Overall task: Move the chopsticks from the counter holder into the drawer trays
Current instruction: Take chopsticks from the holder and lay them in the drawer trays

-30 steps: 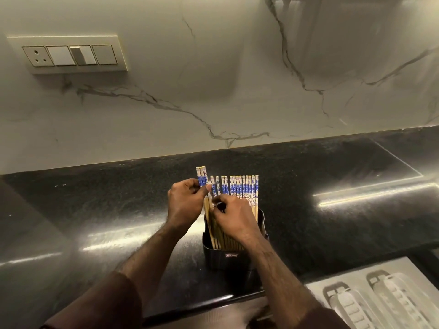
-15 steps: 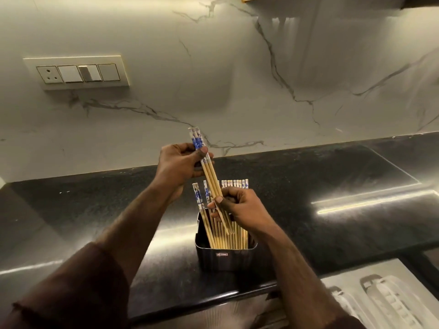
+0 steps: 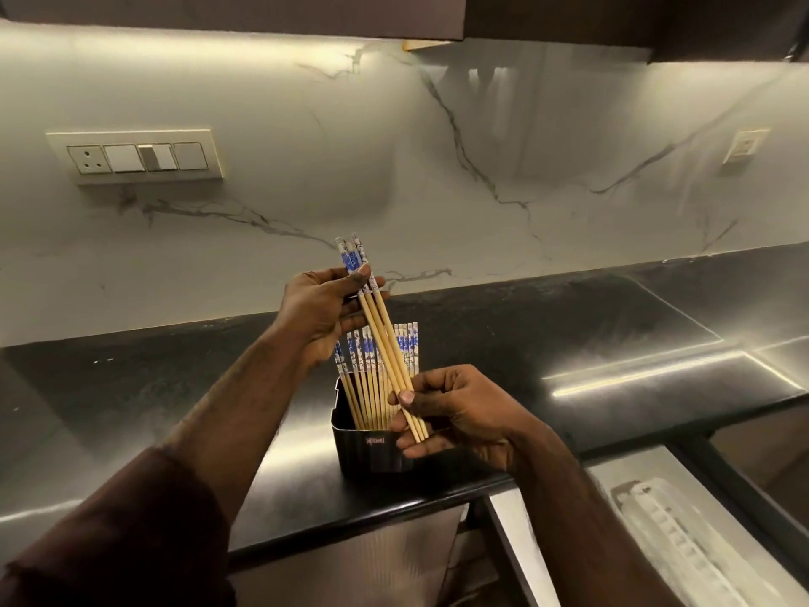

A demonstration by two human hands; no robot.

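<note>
A black rectangular holder [image 3: 372,449] stands near the front edge of the dark counter. Several wooden chopsticks with blue-and-white tops [image 3: 365,378] stand inside it. A small bundle of chopsticks [image 3: 383,339] is lifted clear above the holder, tilted with the patterned tops up and to the left. My left hand [image 3: 326,313] pinches the bundle just below the patterned tops. My right hand [image 3: 455,414] holds the bundle's thin lower ends in front of the holder.
An open drawer with pale trays [image 3: 674,536] shows at the lower right, below the counter edge [image 3: 306,532]. A marble backsplash with a switch plate [image 3: 140,157] rises behind the counter. Dark cabinets hang overhead.
Both hands have drawn a few chopsticks up out of the holder, from tops level with the rest to fully clear. My view has tilted up and back.
</note>
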